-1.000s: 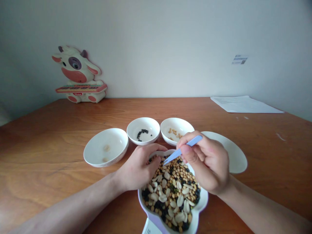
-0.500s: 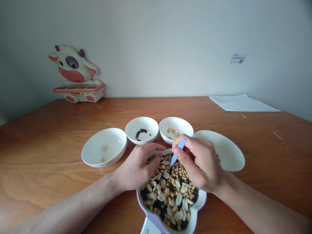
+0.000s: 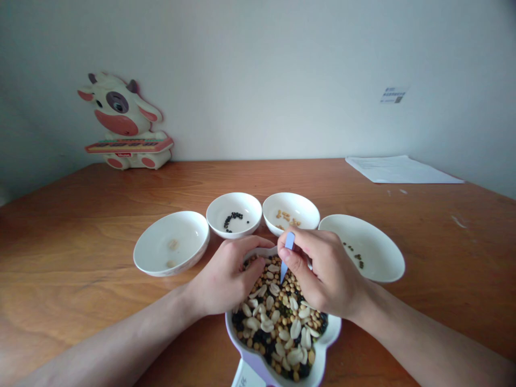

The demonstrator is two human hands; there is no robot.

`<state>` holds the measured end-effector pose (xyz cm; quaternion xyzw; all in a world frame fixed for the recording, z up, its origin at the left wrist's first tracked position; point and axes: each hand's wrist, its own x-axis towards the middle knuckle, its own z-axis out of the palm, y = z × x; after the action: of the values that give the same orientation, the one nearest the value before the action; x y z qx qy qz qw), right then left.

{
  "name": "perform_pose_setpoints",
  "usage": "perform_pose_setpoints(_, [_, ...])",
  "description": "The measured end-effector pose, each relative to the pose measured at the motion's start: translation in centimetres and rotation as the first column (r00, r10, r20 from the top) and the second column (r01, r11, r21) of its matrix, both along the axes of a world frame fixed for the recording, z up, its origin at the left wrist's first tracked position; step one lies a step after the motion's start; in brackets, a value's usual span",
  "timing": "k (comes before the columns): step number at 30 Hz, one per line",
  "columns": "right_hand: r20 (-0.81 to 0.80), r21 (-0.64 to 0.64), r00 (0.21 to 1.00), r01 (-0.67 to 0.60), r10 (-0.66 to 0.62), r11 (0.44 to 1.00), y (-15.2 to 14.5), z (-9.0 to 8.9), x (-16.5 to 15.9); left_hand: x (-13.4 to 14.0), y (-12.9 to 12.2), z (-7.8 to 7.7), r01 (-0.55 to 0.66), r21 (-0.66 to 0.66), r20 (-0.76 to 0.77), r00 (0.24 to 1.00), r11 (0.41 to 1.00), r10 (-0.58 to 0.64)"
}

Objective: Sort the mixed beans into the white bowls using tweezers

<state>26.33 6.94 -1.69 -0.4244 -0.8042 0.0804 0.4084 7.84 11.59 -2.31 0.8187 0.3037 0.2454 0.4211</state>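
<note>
A lilac-and-white tray with a scalloped rim (image 3: 334,329) holds mixed peanut halves (image 3: 296,329), yellow soybeans, black beans and small green beans. My left hand (image 3: 228,274) grips the tray's far left rim, its thumb inside and its fingers over the edge. In my right hand (image 3: 322,269), thumb and fingers pinch a pair of blue tweezers (image 3: 288,250). Their tip points down among the beans near the tray's far side; whether a bean sits between the tips I cannot tell. My right palm hides the tray's right far part.
Four white bowls arc behind the tray: one with peanut halves (image 3: 139,252), one with black beans (image 3: 213,207), one with soybeans (image 3: 292,200), one with green beans (image 3: 387,258). A cow toy keyboard (image 3: 129,145) and papers (image 3: 403,169) lie farther back.
My right hand has shifted slightly left and the tweezers stand more upright, their tip a little lower. More green beans show in the right bowl. My left hand keeps its place.
</note>
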Motion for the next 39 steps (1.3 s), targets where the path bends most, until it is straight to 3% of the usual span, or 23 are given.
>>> perform_pose_setpoints(12, [0.003, -0.013, 1.0, 0.014, -0.014, 1.0, -0.1, 0.2, -0.1, 0.0, 0.0, 0.0, -0.003, -0.001, -0.005, 1.0, 1.0, 0.003])
perform_pose_setpoints(20, [-0.108, -0.006, 0.994, 0.033, -0.033, 0.999, -0.3, 0.3, 0.0, 0.0, 0.1, -0.2, -0.003, 0.013, -0.003, 1.0, 1.0, 0.003])
perform_pose_setpoints(24, [-0.208, -0.07, 0.978, 0.014, -0.028, 0.997, -0.5, 0.3, -0.1, 0.0, 0.1, -0.3, 0.002, 0.007, 0.003, 1.0, 1.0, -0.002])
perform_pose_setpoints(28, [-0.452, -0.212, 0.891, -0.058, -0.045, 0.976, -0.6, 0.2, -0.1, -0.1, 0.0, -0.3, -0.006, 0.003, -0.004, 1.0, 1.0, 0.006])
perform_pose_setpoints(33, [-0.765, -0.196, 0.639, -0.111, -0.081, 0.974, 0.5, 0.4, -0.9, 0.0, -0.1, -0.3, -0.01, 0.002, -0.019, 1.0, 1.0, 0.01])
perform_pose_setpoints(35, [-0.786, -0.177, 0.61, -0.062, -0.103, 0.982, 1.1, 0.5, -1.4, 0.0, -0.1, -0.2, -0.015, 0.027, -0.018, 1.0, 1.0, 0.016])
perform_pose_setpoints(39, [-0.747, -0.166, 0.644, 0.058, -0.164, 0.984, 2.0, 0.4, -2.1, -0.1, -0.1, -0.3, -0.037, 0.062, -0.038, 0.998, 0.997, 0.04])
